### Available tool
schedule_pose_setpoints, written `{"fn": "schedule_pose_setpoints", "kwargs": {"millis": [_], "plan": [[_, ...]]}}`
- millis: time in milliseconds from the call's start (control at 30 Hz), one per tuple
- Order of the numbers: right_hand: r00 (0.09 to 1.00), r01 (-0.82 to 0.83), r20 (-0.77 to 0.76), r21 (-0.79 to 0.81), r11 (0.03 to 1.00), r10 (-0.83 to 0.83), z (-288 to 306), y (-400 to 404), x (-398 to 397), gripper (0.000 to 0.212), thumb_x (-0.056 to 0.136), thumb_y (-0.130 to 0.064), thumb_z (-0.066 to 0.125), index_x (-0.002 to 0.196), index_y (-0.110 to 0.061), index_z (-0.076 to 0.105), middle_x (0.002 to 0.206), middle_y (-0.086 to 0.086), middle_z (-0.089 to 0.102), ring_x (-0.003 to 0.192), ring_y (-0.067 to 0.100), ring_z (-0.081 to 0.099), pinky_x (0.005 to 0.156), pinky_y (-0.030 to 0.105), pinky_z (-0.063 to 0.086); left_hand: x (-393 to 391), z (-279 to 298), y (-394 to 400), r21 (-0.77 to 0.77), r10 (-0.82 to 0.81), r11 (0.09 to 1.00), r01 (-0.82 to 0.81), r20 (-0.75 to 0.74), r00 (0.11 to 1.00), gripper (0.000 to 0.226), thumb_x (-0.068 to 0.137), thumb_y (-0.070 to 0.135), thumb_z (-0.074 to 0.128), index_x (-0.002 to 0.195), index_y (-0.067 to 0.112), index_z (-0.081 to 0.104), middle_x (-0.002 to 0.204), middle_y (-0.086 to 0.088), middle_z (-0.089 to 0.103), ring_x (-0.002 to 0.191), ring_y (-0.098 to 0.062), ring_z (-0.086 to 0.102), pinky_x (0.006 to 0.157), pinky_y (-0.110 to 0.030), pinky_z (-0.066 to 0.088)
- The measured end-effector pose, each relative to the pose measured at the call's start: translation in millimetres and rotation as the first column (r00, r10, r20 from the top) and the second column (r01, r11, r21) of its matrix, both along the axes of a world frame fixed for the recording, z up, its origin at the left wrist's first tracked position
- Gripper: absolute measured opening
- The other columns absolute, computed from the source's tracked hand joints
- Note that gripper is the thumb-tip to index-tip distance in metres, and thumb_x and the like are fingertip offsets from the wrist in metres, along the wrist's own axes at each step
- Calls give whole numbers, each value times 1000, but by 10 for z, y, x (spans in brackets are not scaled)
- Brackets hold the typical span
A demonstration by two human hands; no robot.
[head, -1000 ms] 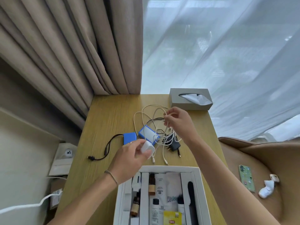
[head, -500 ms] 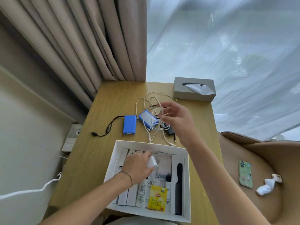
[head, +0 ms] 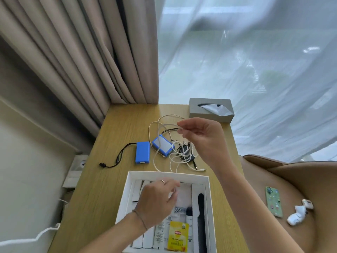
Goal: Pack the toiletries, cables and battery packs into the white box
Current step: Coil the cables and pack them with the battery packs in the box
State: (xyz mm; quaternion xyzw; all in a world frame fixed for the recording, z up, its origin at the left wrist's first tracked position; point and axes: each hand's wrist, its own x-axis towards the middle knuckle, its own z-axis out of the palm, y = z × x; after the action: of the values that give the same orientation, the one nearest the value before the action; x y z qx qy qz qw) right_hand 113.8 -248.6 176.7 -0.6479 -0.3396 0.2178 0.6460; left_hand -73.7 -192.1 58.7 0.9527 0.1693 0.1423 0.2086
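Cables lifted, box half packed

The right hand (head: 198,136) pinched a white cable (head: 169,125) above the tangle (head: 182,154) beside two blue packs (head: 142,152) and a tissue box (head: 211,109) on the surface (head: 124,128). The white box (head: 127,194) held sachets, a tea bag (head: 177,238) and a comb (head: 200,216). The left hand (head: 156,199) hung loosely curled inside; its white item of a second earlier was no longer in view.

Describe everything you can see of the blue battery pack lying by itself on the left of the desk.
The blue battery pack is a flat, smooth-looking rectangular block, plastic by its look, lying flat on the wooden desk, its long side running away from the camera. A pale patch marks its near end. A thin black cord loops from its left side to a small plug. No hand touches it; it sits beyond the white box.
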Motion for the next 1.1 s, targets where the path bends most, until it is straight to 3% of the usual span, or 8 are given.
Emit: {"fn": "schedule_pose_setpoints", "kwargs": {"millis": [133,267,333,400,567,733,900,1100], "plan": [[986,-42,155,-84,996,55,221,208,-49,23,81,0,76,79,-22,80,70,-10,76,63,4,64,62,27,51,9,882,244,-213,168,976,-55,560,811,56,83,29,69,133,28,46,118,14,53,112,-11,56,93,-19,42],[955,-143,248,-88,986,161,527,418,-192,28,79,-1,69,78,-27,80,74,1,78,75,29,72,74,47,57,246,1563,769,-650,236,755,83,388,891,96,73,33,81,153,29,29,143,3,54,137,-13,47,112,-24,37],[950,-165,263,-39,985,170,688,500,-254,34,78,2,68,78,-30,80,76,2,78,78,30,73,76,45,58,356,1691,940,-798,103,567,206,317,943,86,73,21,81,149,19,40,139,-2,61,134,-18,52,114,-39,40],[953,-170,257,17,985,160,816,560,-278,25,79,4,70,81,-19,81,78,4,78,80,29,74,79,44,58,415,1718,1014,-797,-1,551,248,297,955,68,76,9,77,139,12,52,133,-7,66,129,-18,57,113,-49,40],[984,-158,113,167,973,140,1130,623,-269,17,83,10,70,86,-5,77,73,10,75,74,23,73,70,33,58,453,1697,1042,-803,-82,455,384,392,916,43,89,21,70,131,19,60,112,-10,75,114,-23,67,94,-29,53],[999,-23,-20,319,947,32,1309,637,-217,15,90,-1,69,104,-1,73,91,13,79,86,18,71,84,29,55,588,1806,984,-826,187,452,338,458,869,38,93,45,53,73,13,51,61,3,48,55,-17,51,66,-35,48],[972,-201,-100,104,974,211,779,671,-484,42,97,-23,66,137,-13,56,116,13,74,103,22,70,95,37,54,674,2129,1105,-842,411,333,424,535,738,41,108,31,34,70,18,41,54,3,37,41,-13,38,44,-26,35],[884,-465,-116,-141,874,452,90,660,-628,17,91,-20,67,98,-5,70,74,8,68,74,23,67,84,41,53,485,2237,1353,-871,493,374,318,477,728,34,108,36,32,80,17,31,57,-1,30,32,-11,32,37,-19,28]]}}
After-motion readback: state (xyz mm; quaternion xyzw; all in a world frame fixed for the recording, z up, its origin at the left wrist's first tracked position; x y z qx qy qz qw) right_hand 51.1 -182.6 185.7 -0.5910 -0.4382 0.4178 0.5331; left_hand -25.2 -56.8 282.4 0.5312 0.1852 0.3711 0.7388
